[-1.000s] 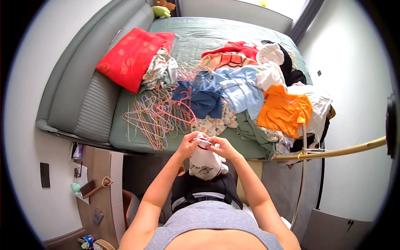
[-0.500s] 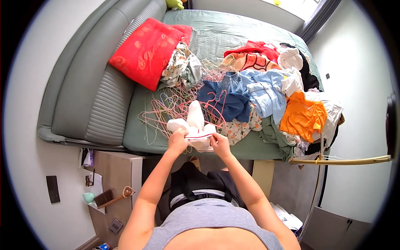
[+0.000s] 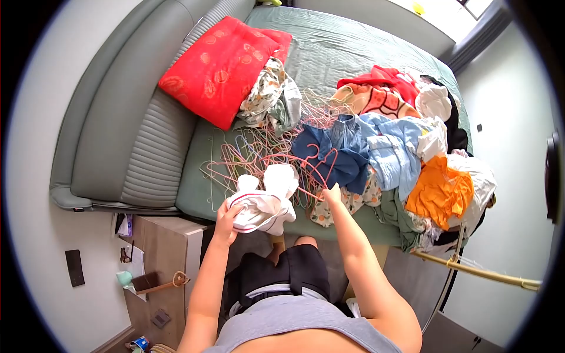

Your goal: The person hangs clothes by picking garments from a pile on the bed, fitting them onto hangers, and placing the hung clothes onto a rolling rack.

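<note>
My left hand is closed on a white garment with a dark red trim, which hangs bunched up over the near edge of the bed. My right hand is closed at the lower right corner of a pink hanger, beside the dark blue denim garment. A tangled heap of hangers lies on the bed behind the white garment. Just below the denim is a floral cloth.
A red cushion and a patterned cloth lie by the grey headboard. To the right are light blue and orange clothes. A golden pole crosses at right; a wooden cabinet stands at left.
My right hand has let go of the white garment, moved right and taken hold of the pink hanger. My left hand has shifted left with the garment. The view has shifted too.
</note>
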The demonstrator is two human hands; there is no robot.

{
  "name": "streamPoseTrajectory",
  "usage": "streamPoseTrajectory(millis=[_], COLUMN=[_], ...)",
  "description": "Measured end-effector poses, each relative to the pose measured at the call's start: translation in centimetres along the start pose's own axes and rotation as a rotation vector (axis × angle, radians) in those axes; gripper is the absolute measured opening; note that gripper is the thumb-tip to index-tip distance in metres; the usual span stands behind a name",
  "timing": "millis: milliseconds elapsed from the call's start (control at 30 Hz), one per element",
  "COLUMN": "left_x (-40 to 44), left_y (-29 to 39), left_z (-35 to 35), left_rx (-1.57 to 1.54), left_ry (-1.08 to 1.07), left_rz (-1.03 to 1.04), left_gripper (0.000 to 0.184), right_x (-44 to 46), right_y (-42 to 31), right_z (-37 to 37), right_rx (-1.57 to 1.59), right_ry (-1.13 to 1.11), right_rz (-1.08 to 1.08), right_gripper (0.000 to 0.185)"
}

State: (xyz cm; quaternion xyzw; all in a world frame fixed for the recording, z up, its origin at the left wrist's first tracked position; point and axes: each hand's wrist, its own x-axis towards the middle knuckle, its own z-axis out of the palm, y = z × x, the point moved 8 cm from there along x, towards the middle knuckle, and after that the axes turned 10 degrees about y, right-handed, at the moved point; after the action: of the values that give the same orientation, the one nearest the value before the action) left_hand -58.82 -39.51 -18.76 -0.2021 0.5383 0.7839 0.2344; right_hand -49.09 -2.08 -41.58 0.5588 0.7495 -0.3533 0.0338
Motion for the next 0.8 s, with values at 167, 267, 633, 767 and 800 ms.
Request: streamPoseTrajectory(millis=[167, 267, 633, 767, 800], left_x=[-0.3, 0.5, 3.9, 5.2, 5.8], left_y=[1.0, 0.4, 0.6, 2.2, 3.2], left_z=[-0.1, -0.1, 4.1, 5.2, 5.4], left_rx=[-0.060, -0.076, -0.064, 0.108, 0.144], left_ry=[0.065, 0.071, 0.039, 0.059, 0.084], left_rz=[0.020, 0.006, 0.054, 0.264, 0.332], left_gripper=[0.010, 0.009, 0.011, 0.017, 0.018], right_x=[0.3, -2.2, -5.2, -7.0, -7.7], right_y=[1.2, -2.1, -9.2, -10.9, -11.0], right_z=[5.2, 3.6, -11.4, -15.4, -15.9], right_rx=[0.395, 0.901, 1.672, 1.510, 1.428], right_ry=[-0.540, -0.586, -0.494, -0.372, -0.357], right_rz=[0.135, 0.186, 0.058, -0.184, -0.246], right_gripper=[0.030, 0.013, 0.024, 0.027, 0.027])
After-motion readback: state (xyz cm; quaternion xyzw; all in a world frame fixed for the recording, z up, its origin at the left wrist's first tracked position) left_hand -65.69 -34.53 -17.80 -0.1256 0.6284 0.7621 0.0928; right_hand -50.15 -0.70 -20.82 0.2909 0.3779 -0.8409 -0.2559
